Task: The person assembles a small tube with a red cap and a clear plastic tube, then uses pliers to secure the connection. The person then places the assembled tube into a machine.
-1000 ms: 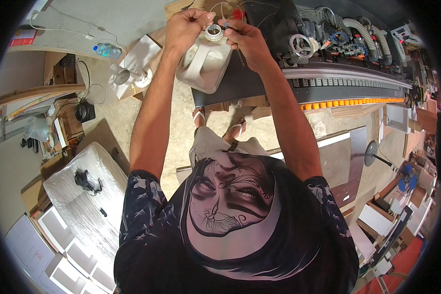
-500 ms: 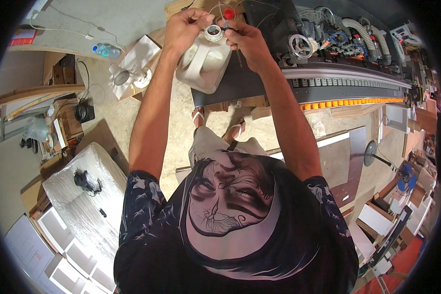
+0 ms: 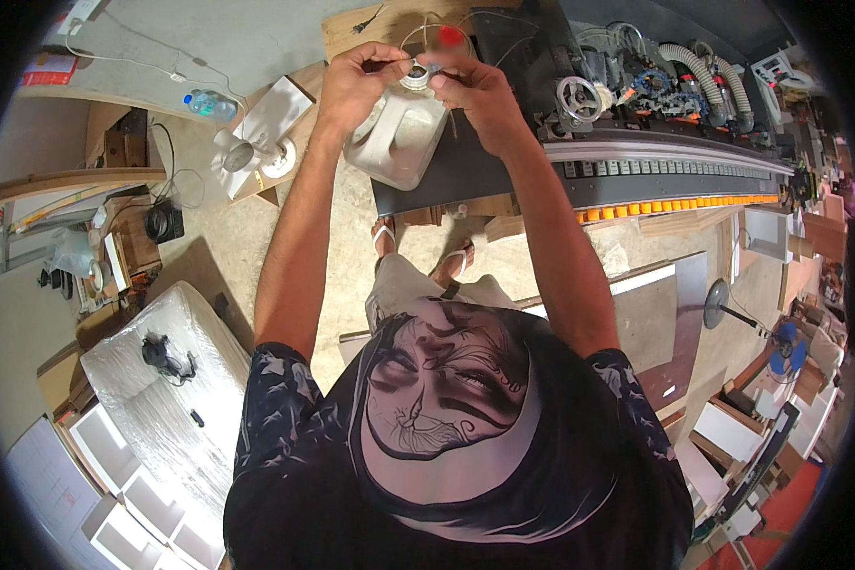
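Note:
A translucent white plastic jug (image 3: 396,142) stands on the dark surface in front of me, its round neck (image 3: 415,76) uncapped. Just left of the neck, my left hand (image 3: 359,85) is closed in a pinch; whatever its fingertips hold is too small to make out. On the neck's other side, my right hand (image 3: 477,95) is closed around a thin clear tube (image 3: 454,122), whose end hangs below the fingers. More thin tubing (image 3: 407,36) loops above the jug's mouth. A round red piece (image 3: 450,38) shows beyond my right fingers, blurred.
To the right is a machine with a handwheel (image 3: 579,99), ribbed hoses (image 3: 698,59) and a long rail with orange pieces (image 3: 670,202). At left are a small white fan (image 3: 242,152) and a water bottle (image 3: 210,104). A plastic-wrapped block (image 3: 166,356) lies lower left.
Both hands have come slightly lower in the picture and closer together over the jug's mouth. My right hand has shifted left, toward the neck. The jug stays on the surface.

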A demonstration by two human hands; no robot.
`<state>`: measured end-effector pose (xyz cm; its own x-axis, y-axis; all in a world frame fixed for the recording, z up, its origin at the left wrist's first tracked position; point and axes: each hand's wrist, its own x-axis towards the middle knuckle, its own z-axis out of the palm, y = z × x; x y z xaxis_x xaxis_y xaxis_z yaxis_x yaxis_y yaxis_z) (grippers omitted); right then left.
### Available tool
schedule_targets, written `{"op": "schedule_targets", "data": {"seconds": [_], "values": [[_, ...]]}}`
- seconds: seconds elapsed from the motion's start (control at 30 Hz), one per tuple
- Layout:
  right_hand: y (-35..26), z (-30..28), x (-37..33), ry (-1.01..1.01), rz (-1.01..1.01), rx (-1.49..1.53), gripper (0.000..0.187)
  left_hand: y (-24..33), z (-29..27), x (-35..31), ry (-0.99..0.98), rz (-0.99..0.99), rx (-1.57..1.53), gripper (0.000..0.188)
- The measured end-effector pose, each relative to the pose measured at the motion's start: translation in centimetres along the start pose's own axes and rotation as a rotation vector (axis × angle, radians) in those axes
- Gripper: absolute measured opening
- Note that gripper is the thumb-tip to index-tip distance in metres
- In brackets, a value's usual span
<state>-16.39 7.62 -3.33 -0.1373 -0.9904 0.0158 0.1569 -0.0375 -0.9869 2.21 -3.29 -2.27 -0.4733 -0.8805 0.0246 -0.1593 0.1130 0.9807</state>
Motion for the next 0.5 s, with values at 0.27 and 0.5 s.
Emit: {"op": "schedule_targets", "data": {"seconds": [0.27, 0.5], "values": [[1.1, 0.4, -0.9, 0.001, -0.083, -0.083, 0.033, 1.7, 0.7, -0.1, -0.028, -0.021, -0.065, 0.025], [1.0, 0.2, -1.5, 0.021, -0.090, -0.171, 0.033, 2.0, 1.2, 0.5, -0.004, -0.011, -0.050, 0.033]]}}
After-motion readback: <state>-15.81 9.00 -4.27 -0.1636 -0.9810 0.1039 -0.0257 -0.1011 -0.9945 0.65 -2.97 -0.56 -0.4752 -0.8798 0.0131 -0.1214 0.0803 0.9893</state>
